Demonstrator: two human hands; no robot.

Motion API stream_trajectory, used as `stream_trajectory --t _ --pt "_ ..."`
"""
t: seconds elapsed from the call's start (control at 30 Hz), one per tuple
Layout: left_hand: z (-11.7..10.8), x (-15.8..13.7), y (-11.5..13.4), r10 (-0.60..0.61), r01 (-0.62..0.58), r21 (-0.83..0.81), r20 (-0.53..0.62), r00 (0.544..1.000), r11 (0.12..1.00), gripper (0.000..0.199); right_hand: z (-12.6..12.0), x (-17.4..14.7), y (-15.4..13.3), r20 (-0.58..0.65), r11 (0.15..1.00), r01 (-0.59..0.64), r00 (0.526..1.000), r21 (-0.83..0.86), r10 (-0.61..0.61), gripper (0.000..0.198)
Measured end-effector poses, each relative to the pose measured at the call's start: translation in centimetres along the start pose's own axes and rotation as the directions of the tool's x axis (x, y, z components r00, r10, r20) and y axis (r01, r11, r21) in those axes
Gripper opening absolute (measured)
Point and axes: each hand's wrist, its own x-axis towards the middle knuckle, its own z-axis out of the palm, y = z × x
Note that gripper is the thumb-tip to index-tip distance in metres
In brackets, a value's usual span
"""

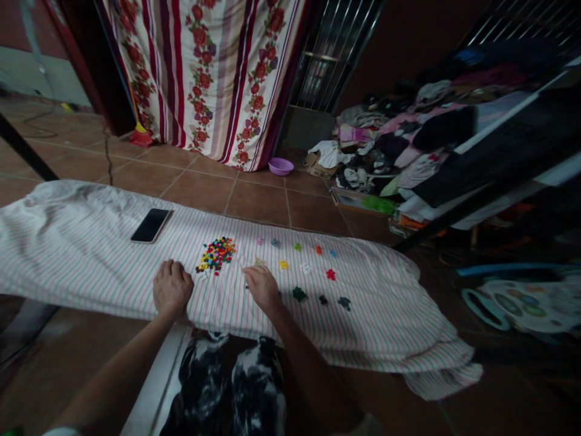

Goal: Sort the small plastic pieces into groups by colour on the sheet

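Observation:
A mixed heap of small colourful toy building bricks lies on the striped cloth. My left hand rests on the cloth just left of the heap, fingers curled in, with nothing seen in them. To the right of the heap is my right hand, its thumb and fingertips pinched together; anything between them is too small to make out. Tan bricks lie just beyond it. Sorted by colour farther right are yellow bricks, white bricks, red bricks and dark green bricks.
A phone lies on the cloth at left. Behind the cloth-covered surface, a purple basin stands on the tiled floor by a floral curtain. Heaped clothes and a dark bar are at right.

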Motion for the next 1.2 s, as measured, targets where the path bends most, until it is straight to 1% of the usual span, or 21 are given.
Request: stream_trajectory --t 0.07,0.13,0.37,0.63,0.77,0.93,1.1,1.2 --pt "0.1 0.0 0.0 0.002 -0.002 0.003 -0.014 1.0 1.0 0.029 0.5 1.1 -0.8 0.075 0.999 -0.02 0.997 -0.047 0.024 0.024" --pt "0.2 0.0 0.0 0.007 -0.006 0.012 -0.021 1.0 1.0 0.028 1.0 2.1 -1.4 0.118 0.995 -0.038 0.992 -0.089 0.048 0.025" --pt "0.5 -0.1 -0.2 0.007 -0.007 0.005 -0.031 0.999 1.0 0.028 2.4 3.8 -2.2 0.182 0.986 -0.052 0.98 -0.155 0.08 0.033" --pt "0.2 -0.1 0.0 -0.01 0.01 -0.007 -0.016 1.0 1.0 0.027 2.9 4.6 -2.2 0.205 0.979 -0.058 0.974 -0.194 0.099 0.041" --pt "0.1 0.0 0.0 -0.001 0.001 -0.013 -0.008 1.0 1.0 0.027 2.9 5.1 -2.7 0.203 0.969 -0.119 0.965 -0.215 0.163 0.034" --pt "-0.1 0.0 0.2 -0.015 0.014 -0.031 -0.003 1.0 0.999 0.028 3.3 5.6 -3.5 0.165 0.947 -0.223 0.95 -0.229 0.264 0.027" --pt "-0.2 0.0 0.2 -0.02 0.021 -0.035 0.015 1.0 0.999 0.029 3.9 5.9 -3.7 0.126 0.928 -0.29 0.938 -0.232 0.324 0.023" --pt "0.1 -0.1 0.1 -0.01 0.01 -0.03 0.003 1.0 0.999 0.029 4.1 5.8 -3.9 0.113 0.928 -0.291 0.94 -0.231 0.323 0.022"
